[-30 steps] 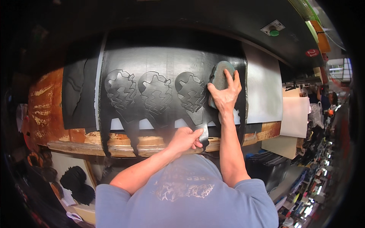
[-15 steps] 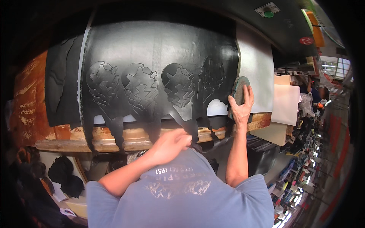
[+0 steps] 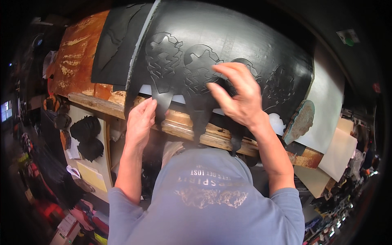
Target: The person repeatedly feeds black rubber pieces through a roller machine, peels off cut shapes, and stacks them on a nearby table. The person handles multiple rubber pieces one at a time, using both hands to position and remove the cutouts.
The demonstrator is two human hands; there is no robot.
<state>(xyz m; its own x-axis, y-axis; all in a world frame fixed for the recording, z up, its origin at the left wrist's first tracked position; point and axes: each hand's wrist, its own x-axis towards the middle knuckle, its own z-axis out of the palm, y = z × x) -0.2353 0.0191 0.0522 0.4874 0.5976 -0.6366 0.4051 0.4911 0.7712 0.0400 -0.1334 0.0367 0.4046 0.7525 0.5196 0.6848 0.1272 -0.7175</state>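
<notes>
A black rubber sheet (image 3: pixel 200 20) lies on the bench, cut with several sole-shaped outlines whose waste strips hang over the front edge. My left hand (image 3: pixel 139 124) is at the front edge, its thumb and fingers pinched on the hanging black strip (image 3: pixel 164 102) below the leftmost cut outline (image 3: pixel 164 55). Over the middle outlines hovers my right hand (image 3: pixel 243 96), thumb and fingers spread, holding nothing and partly hiding the third outline (image 3: pixel 245 67). A sole-shaped cutting die (image 3: pixel 301 122) with a teal edge and rough grey-brown top rests at the sheet's right end.
A worn wooden rail (image 3: pixel 179 126) runs along the bench front. To the right are a pale metal plate (image 3: pixel 328 106) and beige sheets (image 3: pixel 341 151). Black cut pieces (image 3: pixel 87 136) sit on a side shelf at left. A dark machine panel with a green button (image 3: pixel 349 41) overhangs the far right.
My right hand has let go of the cutting die and moved left over the sheet. My left hand has moved left and taken hold of the strip. The view has turned leftward.
</notes>
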